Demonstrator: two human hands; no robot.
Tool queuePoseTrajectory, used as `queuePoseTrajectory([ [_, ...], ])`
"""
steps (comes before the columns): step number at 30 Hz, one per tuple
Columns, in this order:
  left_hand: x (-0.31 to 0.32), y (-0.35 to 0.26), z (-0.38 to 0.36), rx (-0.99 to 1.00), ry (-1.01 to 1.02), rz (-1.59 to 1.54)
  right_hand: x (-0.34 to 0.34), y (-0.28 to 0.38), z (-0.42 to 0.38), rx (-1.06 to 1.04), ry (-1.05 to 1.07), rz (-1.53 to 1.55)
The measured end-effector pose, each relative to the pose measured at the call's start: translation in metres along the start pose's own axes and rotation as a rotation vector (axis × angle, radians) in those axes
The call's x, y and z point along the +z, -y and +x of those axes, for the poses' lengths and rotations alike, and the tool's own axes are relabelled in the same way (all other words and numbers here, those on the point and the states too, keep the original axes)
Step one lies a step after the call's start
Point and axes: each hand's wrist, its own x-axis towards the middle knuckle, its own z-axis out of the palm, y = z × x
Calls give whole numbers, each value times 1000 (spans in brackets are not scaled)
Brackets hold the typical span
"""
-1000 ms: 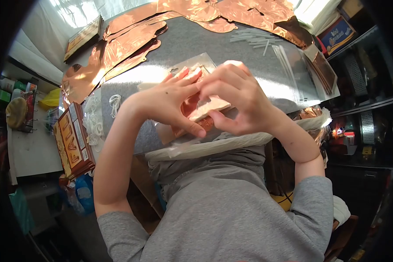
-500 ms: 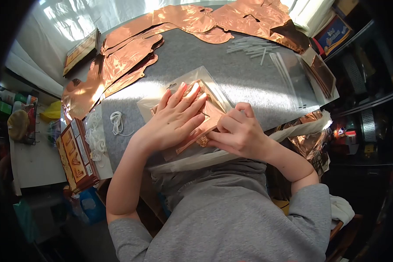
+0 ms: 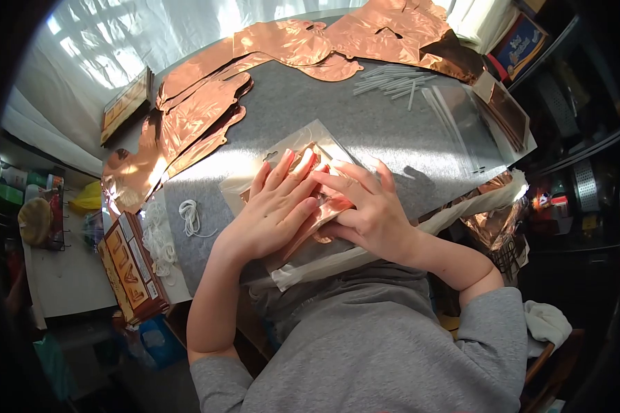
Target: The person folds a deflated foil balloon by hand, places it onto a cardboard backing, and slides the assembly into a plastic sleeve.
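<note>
My left hand [image 3: 272, 217] lies flat with fingers spread on a folded rose-gold foil balloon [image 3: 334, 204], pressing it down. My right hand [image 3: 372, 213] is over the balloon's right side, its fingers stretched out and touching the left fingertips. Its thumb is at the near edge of the foil, partly hidden. Both hands cover much of the balloon. Underneath it is a clear plastic bag [image 3: 317, 129] with a hang hole, its corners showing past the hands.
Flat rose-gold foil balloons [image 3: 200, 107] line the table's far and left edges. White straws [image 3: 393, 79], clear bags [image 3: 458, 124], white string [image 3: 191, 217] and printed packs [image 3: 125, 265] lie around the grey tabletop [image 3: 289, 93]. A rolled pale fabric edge [image 3: 461, 206] runs along the front.
My right hand has gone from curled fingers pinching the foil's right edge to fingers spread over it, beside my left hand. My left hand stays flat on the foil. The view has shifted slightly.
</note>
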Motion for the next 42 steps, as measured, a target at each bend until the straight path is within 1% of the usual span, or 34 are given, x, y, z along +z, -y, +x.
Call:
queuePoseTrajectory([
  [2, -1, -1, 0, 14, 0, -11, 2, 1, 4, 10, -10, -8],
  [4, -2, -3, 0, -10, -6, -52, 4, 1, 11, -88, -118, -8],
  [5, -3, -3, 1, -6, -6, -48, 3, 1, 14, -86, -123, -11],
  [7, -4, -1, 0, -20, 25, -79, 1, 0, 19, -262, -177, -191],
  [8, -2, 3, 0, -19, 27, -74, 2, 0, 21, -261, -182, -192],
  [10, 1, 11, 0, 4, 42, -75, 6, 1, 26, -344, -264, -273],
  [11, 1, 12, -1, 5, 46, -70, 6, 1, 28, -340, -269, -273],
  [13, -2, 10, -1, -10, 29, -162, 4, 2, 31, -353, -275, -266],
  [17, -6, 11, -1, 52, 74, -46, 6, 4, 28, -285, -324, -235],
  [20, -6, 7, 0, 38, 55, -100, 13, 5, 21, -265, -351, -256],
  [22, -5, 8, 0, -22, 60, -166, 18, 5, 17, -217, -400, -251],
  [23, -6, 6, 0, -21, 60, -163, 18, 5, 15, -217, -404, -252],
  [25, -8, 3, 1, -37, 57, -204, 16, 4, 11, -161, -318, -220],
  [26, -8, 3, 1, -35, 54, -202, 14, 4, 9, -163, -321, -222],
  [29, -7, 6, 1, -40, 61, -181, 7, 3, 3, -152, -161, -85],
  [30, -7, 6, 1, -33, 58, -180, 1, 4, 3, -154, -162, -85],
  [32, -6, 7, 0, -28, 55, -178, -8, 6, 3, -108, -25, 30],
  [33, -6, 6, 0, -21, 55, -176, -8, 6, 3, -110, -26, 29],
  [35, -7, 7, 0, -13, 53, -171, -4, 6, 6, -150, -101, -7],
  [39, -1, 14, -2, 5, 64, -126, 0, 1, 9, -199, -116, -20],
  [41, -1, 15, -2, 23, 67, -92, 0, -1, 11, -241, -119, -123],
  [42, -2, 16, -2, 21, 68, -108, 1, -2, 11, -241, -120, -125],
])
